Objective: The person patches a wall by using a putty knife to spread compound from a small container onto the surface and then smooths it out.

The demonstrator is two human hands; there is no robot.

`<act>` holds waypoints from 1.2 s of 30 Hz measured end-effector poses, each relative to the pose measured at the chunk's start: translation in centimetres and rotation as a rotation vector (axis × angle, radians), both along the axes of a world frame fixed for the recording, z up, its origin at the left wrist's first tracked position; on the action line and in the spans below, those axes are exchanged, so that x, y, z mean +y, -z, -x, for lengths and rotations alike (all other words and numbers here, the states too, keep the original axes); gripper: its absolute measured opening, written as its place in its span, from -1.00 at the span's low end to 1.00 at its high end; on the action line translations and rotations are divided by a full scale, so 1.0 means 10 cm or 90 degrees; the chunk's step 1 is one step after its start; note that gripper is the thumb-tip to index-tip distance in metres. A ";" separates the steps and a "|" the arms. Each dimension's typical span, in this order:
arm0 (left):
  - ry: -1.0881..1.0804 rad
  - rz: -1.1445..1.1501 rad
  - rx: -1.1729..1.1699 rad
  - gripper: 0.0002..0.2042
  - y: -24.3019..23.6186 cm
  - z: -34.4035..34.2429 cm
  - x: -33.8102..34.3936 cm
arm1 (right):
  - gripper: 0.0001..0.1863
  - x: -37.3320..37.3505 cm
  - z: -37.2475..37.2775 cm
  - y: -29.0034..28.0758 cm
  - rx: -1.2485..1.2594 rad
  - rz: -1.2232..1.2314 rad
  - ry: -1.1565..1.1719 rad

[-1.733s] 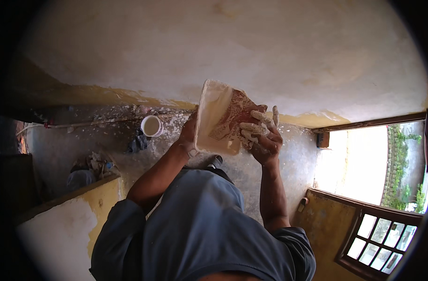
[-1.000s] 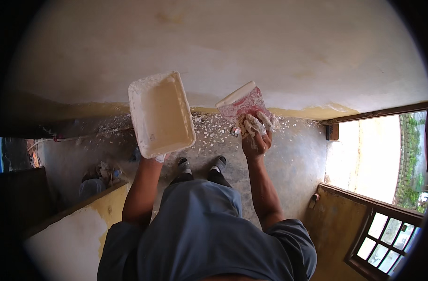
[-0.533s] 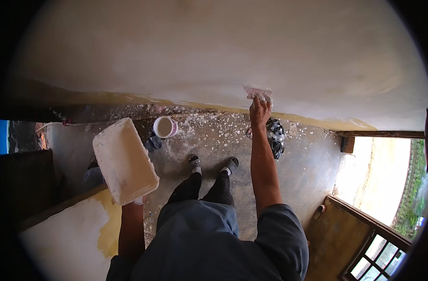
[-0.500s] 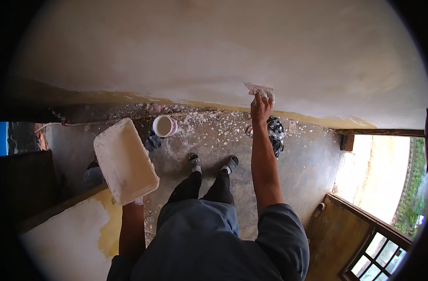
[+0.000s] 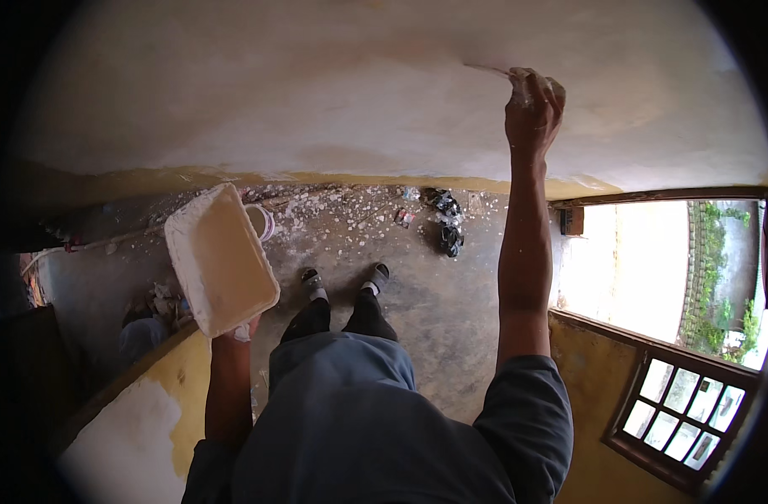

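Note:
My right hand (image 5: 535, 109), smeared with pale putty, is closed on a thin flat putty scraper (image 5: 487, 70). Its blade, seen almost edge-on, lies at the surface of the pale plastered wall (image 5: 333, 92), well above the wall's yellow lower band. On the left, my left hand (image 5: 244, 328) grips the near end of a rectangular tub (image 5: 230, 267) from underneath, its fingers mostly hidden. Whitish residue crusts the tub's rim, and smooth beige putty seems to coat its inside.
A white bucket (image 5: 260, 222) stands on the floor, partly behind the tub. Black plastic bags (image 5: 448, 223) lie near the wall foot among scattered white flakes. A half-height wall (image 5: 140, 412) is at lower left; a paned window (image 5: 679, 409) and a bright doorway (image 5: 631, 260) are at right.
My right hand has moved up and rightward along the wall with the scraper, which is now turned edge-on. The tub has shifted slightly up and left. The whole view has swung somewhat to the right.

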State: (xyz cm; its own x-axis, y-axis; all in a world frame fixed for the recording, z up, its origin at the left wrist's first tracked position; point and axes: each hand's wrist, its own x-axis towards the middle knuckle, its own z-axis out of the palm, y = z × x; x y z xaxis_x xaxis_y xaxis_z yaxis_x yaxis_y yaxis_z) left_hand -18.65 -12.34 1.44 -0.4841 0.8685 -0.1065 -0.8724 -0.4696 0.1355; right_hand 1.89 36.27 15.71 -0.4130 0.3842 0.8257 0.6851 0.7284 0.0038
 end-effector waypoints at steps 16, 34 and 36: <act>-0.002 0.173 -0.023 -0.28 -0.57 -0.17 0.03 | -0.69 -0.72 0.24 2.84 -0.068 0.179 -0.086; 0.040 -0.014 0.001 -0.26 -0.75 -0.30 0.19 | -0.83 -0.58 -0.07 0.14 0.268 0.356 -0.088; 0.058 -0.012 0.013 -0.25 -0.56 -0.22 0.14 | -0.77 -0.87 -0.01 0.52 0.234 0.505 -0.023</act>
State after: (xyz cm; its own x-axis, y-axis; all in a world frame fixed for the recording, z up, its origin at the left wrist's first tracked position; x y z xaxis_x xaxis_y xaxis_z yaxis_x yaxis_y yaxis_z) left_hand -16.40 -10.91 7.01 -0.4052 0.9107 -0.0804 -0.9087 -0.3915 0.1450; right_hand 1.97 27.62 10.54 -0.1960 0.8938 0.4033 0.5195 0.4435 -0.7304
